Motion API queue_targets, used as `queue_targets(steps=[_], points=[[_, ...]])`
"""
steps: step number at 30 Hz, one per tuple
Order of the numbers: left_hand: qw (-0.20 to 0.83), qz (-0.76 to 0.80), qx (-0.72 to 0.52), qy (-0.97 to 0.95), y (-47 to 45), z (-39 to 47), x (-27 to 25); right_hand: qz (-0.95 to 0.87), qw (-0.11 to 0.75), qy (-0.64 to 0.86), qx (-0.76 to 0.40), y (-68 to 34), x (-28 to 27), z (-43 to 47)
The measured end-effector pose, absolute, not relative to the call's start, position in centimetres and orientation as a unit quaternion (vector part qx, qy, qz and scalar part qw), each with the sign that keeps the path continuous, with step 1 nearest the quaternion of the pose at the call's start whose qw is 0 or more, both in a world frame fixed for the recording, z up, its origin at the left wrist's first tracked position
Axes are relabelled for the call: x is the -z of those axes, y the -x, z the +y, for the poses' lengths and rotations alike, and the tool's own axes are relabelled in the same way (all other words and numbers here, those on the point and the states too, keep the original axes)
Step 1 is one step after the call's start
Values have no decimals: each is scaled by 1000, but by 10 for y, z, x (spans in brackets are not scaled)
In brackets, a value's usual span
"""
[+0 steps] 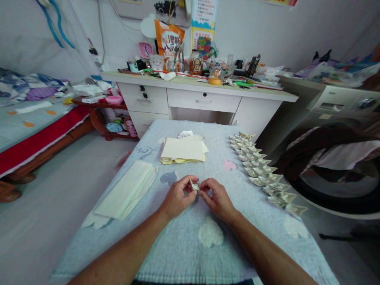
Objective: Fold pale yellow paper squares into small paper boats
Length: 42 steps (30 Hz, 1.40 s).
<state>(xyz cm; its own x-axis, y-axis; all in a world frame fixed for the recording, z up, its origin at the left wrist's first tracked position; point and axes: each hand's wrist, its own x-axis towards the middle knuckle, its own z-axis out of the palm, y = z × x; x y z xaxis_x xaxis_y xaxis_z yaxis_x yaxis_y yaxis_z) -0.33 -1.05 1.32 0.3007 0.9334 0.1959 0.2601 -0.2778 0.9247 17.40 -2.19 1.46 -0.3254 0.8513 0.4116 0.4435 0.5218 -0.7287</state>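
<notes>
Between my two hands is a small folded piece of printed paper (195, 186), pale with greyish marks, partly covered by my fingers. My left hand (180, 194) pinches its left side between thumb and fingers. On its right side, the thumb and index finger of my right hand (217, 198) close on the edge. Both hands hover just over or rest on the cloth-covered table (184, 253); which of the two I cannot tell. To the right stand rows of folded paper boats (261, 170) made of similar paper, the farthest one yellowish.
A stack of cream paper sheets (182, 149) lies beyond my hands, with crumpled white tissue (186, 134) behind it. Pale green folded sheets (127, 190) lie at the left. A cluttered desk (204, 102) stands ahead, a washing machine (335, 105) at right, a bed (38, 114) at left.
</notes>
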Motion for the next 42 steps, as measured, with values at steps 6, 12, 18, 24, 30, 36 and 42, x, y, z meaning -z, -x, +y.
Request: queue_targets(steps=[6, 12, 18, 24, 30, 36, 42], points=[[437, 434, -396, -681, 1, -11, -11, -810, 383, 415, -157, -172, -13, -22], [569, 378, -420, -597, -1, -8, -7, -751, 428, 443, -239, -174, -11, -20], [576, 389, -440, -568, -1, -8, -11, -689, 469, 442, -331, -175, -15, -19], [553, 405, -461, -564, -1, -6, -11, -644, 478, 428, -417, -175, -9, -17], [539, 428, -469, -554, 1, -5, -6, -594, 484, 384, -516, -175, -7, -15], [562, 424, -462, -540, -1, -7, -11, -567, 471, 380, -559, -175, -12, -14], [580, 419, -466, -521, -2, -8, -14, -572, 456, 361, -578, -178, -14, -15]])
